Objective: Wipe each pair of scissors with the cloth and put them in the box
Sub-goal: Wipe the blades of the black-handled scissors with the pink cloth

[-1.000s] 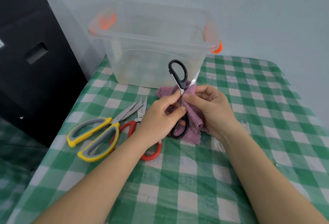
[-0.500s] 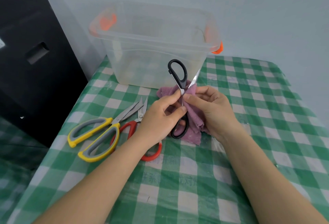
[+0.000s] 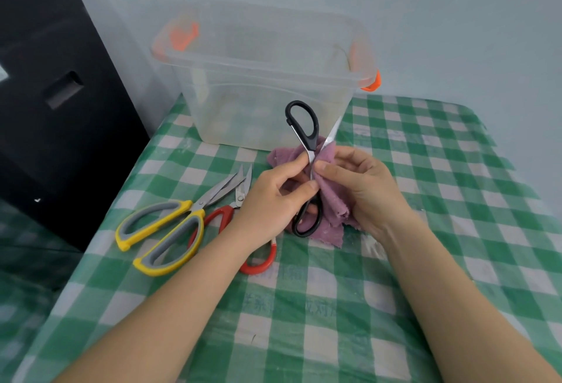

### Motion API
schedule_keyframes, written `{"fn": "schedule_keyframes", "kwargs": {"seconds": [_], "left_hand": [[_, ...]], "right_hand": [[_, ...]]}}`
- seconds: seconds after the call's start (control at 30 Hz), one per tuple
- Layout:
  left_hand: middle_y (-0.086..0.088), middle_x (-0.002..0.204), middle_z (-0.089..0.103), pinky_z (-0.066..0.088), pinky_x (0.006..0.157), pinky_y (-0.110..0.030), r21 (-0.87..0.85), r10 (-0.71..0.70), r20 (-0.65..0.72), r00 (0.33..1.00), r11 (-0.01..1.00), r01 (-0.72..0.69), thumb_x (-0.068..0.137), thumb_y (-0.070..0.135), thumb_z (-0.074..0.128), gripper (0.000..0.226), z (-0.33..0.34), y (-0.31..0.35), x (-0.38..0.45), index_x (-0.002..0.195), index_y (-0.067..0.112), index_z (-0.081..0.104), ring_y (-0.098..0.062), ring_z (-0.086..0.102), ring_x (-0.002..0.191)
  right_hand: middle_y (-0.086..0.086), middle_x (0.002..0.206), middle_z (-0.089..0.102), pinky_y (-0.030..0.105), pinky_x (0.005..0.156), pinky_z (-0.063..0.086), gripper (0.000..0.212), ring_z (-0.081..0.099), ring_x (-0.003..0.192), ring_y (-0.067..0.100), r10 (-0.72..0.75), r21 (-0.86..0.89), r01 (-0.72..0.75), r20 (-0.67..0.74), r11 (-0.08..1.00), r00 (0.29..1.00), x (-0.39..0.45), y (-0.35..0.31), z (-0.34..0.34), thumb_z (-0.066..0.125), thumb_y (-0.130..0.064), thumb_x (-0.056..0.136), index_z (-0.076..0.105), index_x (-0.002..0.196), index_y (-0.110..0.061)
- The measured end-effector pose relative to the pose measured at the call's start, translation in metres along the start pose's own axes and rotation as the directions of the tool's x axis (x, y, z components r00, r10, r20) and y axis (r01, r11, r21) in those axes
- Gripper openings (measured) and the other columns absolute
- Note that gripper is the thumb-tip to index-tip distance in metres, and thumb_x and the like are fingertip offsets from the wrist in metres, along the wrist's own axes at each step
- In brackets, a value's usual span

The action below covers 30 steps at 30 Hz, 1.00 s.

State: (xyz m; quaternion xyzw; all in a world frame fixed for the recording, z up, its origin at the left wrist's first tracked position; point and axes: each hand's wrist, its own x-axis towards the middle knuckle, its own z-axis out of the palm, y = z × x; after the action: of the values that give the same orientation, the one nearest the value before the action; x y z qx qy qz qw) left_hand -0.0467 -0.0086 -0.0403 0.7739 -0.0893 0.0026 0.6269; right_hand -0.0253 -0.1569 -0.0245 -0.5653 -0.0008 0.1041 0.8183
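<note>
A: Report container status.

B: One clear plastic box with orange latches stands at 12 o'clock on the bench, lid off. Its walls are cloudy; no scissors can be made out inside.

A: Location of the work item?

B: The black-handled scissors are held above the bench, directly in front of the box, blades spread. One handle loop points to 12 o'clock, the other to 6 o'clock. The purple cloth is wrapped around the blades near the pivot, with its lower edge resting on the bench.

A: Hand status?

B: The left hand pinches the scissors at the pivot between thumb and curled fingers. The right hand has its fingers curled around the cloth, pressing it against a blade.

A: Surrounding items?

B: The yellow-and-grey scissors lie at 9 o'clock of the left hand, tips toward 1 o'clock. The red-handled scissors lie just beside them, partly covered by the left wrist. A black cabinet stands off the bench edge at 10 o'clock.

A: Obstructions?

B: The raised handle loop overlaps the front wall of the box in this view.
</note>
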Motion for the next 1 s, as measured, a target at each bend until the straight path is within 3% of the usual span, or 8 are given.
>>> {"fn": "schedule_keyframes", "kwargs": {"seconds": [0.13,0.27,0.37,0.53,0.63,0.83,0.9,1.0], "left_hand": [[0.014,0.1,0.065,0.047,0.095,-0.021,0.067,0.009,0.004,1.0,0.998,-0.009,0.093,0.019,0.062,0.046,-0.0007,-0.0029,0.0006,0.138,0.024,0.051,-0.002,0.06,0.098],[0.016,0.084,0.063,0.045,0.074,-0.005,0.005,0.011,0.01,1.0,1.0,-0.011,0.093,0.009,0.061,0.042,-0.0018,0.0007,0.0001,0.111,0.046,0.053,0.012,0.058,0.077],[0.022,0.072,0.062,0.046,0.07,-0.005,-0.036,-0.008,0.0,1.0,0.999,0.007,0.092,0.006,0.061,0.044,-0.0037,-0.0006,0.0018,0.096,0.05,0.056,0.012,0.057,0.073],[0.023,0.095,0.062,0.04,0.079,-0.001,0.005,-0.009,0.005,1.0,1.0,0.009,0.093,0.009,0.062,0.048,-0.0014,-0.0031,0.0014,0.135,0.026,0.048,0.02,0.056,0.084],[0.023,0.099,0.062,0.041,0.083,-0.002,0.019,-0.011,0.005,1.0,1.0,0.011,0.093,0.011,0.062,0.049,-0.0011,-0.0048,0.0017,0.139,0.018,0.049,0.019,0.056,0.088],[0.024,0.073,0.065,0.041,0.073,-0.001,-0.032,-0.004,0.009,1.0,0.999,0.005,0.092,0.004,0.061,0.045,-0.0026,0.0002,0.0016,0.108,0.045,0.052,0.018,0.057,0.074],[0.02,0.075,0.064,0.043,0.071,-0.002,-0.056,-0.013,0.004,1.0,0.998,0.013,0.091,0.003,0.061,0.046,-0.0036,-0.0002,0.0014,0.096,0.048,0.053,0.017,0.057,0.073],[0.019,0.082,0.061,0.046,0.075,-0.006,-0.036,-0.016,0.015,1.0,0.999,0.017,0.092,0.008,0.062,0.042,-0.003,-0.0011,0.001,0.105,0.047,0.053,0.015,0.057,0.076]], "right_hand": [[0.012,0.075,0.072,0.025,0.051,0.055,0.026,0.069,0.058,0.018,0.026,0.02,-0.025,-0.046,0.999,0.999,-0.0025,-0.0002,0.0026,0.073,-0.005,0.068,0.068,0.093,-0.001],[0.011,0.072,0.072,0.024,0.05,0.054,0.016,0.068,0.058,0.018,0.038,0.01,-0.037,-0.052,0.999,0.998,-0.0021,-0.0015,-0.0016,0.069,-0.003,0.077,0.069,0.093,-0.001],[0.011,0.081,0.074,0.029,0.066,0.06,0.023,0.07,0.07,0.019,0.033,0.032,-0.033,0.004,0.999,0.999,-0.0003,-0.0019,-0.0034,0.072,-0.005,0.068,0.072,0.091,-0.007],[0.007,0.083,0.073,0.033,0.074,0.059,0.031,0.069,0.074,0.019,-0.055,-0.101,0.048,-0.067,0.994,0.996,-0.0003,0.0041,0.0015,0.078,-0.01,0.062,0.069,0.091,-0.009],[0.009,0.084,0.073,0.039,0.081,0.057,0.025,0.068,0.078,0.023,-0.088,-0.158,0.068,-0.123,0.985,0.988,-0.0007,0.0055,0.004,0.079,-0.011,0.066,0.069,0.089,-0.01],[0.006,0.071,0.072,0.025,0.059,0.057,0.01,0.067,0.061,0.014,-0.053,-0.094,0.049,-0.046,0.994,0.998,-0.0011,0.0011,-0.0015,0.067,-0.004,0.08,0.068,0.09,-0.005],[0.005,0.075,0.073,0.023,0.063,0.057,0.018,0.068,0.066,0.013,-0.02,-0.037,0.021,0.016,0.999,1.0,-0.0008,-0.0022,-0.004,0.068,-0.006,0.072,0.068,0.09,-0.007],[0.003,0.082,0.074,0.025,0.073,0.057,0.031,0.069,0.075,0.014,-0.028,-0.101,0.032,0.039,0.994,0.999,0.0002,-0.001,-0.0051,0.073,-0.008,0.065,0.068,0.095,-0.01]]}}
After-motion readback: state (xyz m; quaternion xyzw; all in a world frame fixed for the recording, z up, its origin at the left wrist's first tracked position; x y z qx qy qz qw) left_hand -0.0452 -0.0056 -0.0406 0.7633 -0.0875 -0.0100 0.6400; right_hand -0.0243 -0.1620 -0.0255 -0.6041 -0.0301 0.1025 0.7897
